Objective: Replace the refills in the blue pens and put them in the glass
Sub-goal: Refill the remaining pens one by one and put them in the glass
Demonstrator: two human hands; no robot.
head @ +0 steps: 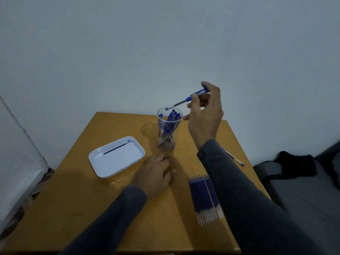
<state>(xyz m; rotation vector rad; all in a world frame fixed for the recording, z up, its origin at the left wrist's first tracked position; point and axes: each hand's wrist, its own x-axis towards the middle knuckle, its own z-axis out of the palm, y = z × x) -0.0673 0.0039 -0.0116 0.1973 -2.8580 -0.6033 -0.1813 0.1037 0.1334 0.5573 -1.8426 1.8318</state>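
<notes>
the right hand [204, 115] is raised above the tabletop [92, 199], arm reaching to the far side, thumb and fingers pinching a blue pen [185, 100] that slants down to the left, its tip just over the rim of the glass [168, 129] full of blue pens. the left hand [153, 173] rests flat and relaxed on the tabletop, near the glass base, holding nothing. refills [204, 197] lie right of it, a white tray [117, 157] to the left.

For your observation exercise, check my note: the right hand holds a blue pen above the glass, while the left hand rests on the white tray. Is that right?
Not quite. In the head view the left hand rests on the table, beside the white tray, not on it. The right hand does hold a blue pen above the glass.
</notes>
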